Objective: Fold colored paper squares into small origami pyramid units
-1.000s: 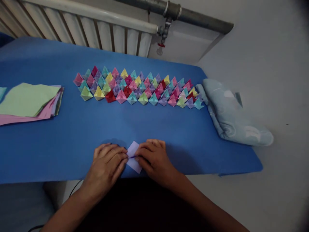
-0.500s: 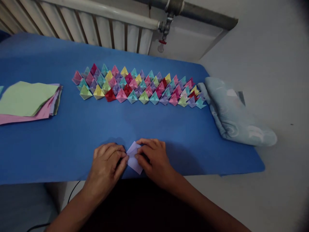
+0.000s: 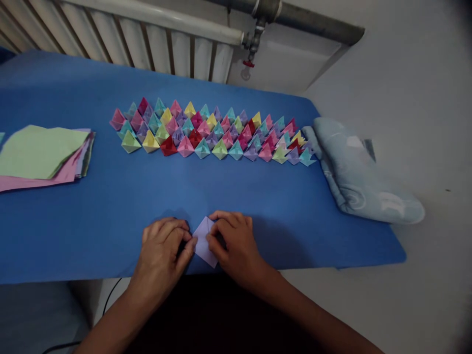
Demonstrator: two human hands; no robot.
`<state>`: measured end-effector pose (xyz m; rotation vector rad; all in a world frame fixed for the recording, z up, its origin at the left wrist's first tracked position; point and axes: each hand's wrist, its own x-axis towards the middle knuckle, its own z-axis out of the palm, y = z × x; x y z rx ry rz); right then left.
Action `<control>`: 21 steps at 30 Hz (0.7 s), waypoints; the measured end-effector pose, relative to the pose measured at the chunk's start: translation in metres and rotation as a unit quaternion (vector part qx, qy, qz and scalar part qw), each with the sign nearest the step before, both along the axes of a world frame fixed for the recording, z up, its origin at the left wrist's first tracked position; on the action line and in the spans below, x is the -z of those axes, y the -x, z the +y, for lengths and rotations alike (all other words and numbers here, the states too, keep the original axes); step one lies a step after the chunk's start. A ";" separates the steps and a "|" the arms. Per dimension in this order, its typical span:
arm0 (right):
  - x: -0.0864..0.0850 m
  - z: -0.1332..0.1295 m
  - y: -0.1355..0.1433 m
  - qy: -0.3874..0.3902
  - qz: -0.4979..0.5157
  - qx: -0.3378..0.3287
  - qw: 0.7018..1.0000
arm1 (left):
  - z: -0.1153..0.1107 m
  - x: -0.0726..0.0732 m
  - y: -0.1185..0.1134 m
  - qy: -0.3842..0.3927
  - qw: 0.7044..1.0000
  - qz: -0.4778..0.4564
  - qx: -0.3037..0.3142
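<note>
A small folded sheet of light purple paper (image 3: 202, 241) lies near the front edge of the blue table (image 3: 162, 187), one corner pointing away from me. At its left corner, my left hand (image 3: 164, 246) pinches the edge between thumb and index finger. My right hand (image 3: 234, 238) covers the right side of the paper, its thumb and index finger closed on a flap there. A crease line shows near the paper's top corner. The right part of the paper is hidden under my right fingers.
Several rows of colourful folded paper boats (image 3: 219, 147) stand across the table's middle. To the left lies a stack of coloured paper sheets (image 3: 44, 152). A folded pale blue blanket (image 3: 361, 177) rests at the right edge. Behind the table are a white radiator (image 3: 158, 44) and a pipe valve (image 3: 249, 63).
The left flap of the purple paper, raised near my left fingers before, now lies flat, and more smooth surface shows. Both hands have stayed almost in place.
</note>
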<state>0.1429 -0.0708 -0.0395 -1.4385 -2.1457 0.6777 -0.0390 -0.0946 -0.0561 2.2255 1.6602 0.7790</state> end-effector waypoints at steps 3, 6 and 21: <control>-0.002 0.000 0.000 0.011 0.006 0.003 1.000 | 0.000 0.000 0.003 0.003 1.000 -0.003 -0.004; -0.003 0.000 -0.001 0.011 0.007 -0.003 1.000 | 0.000 0.001 0.006 -0.007 1.000 0.005 0.002; -0.002 0.005 -0.001 0.015 -0.035 -0.013 0.999 | -0.007 0.008 0.009 -0.136 0.970 0.063 0.190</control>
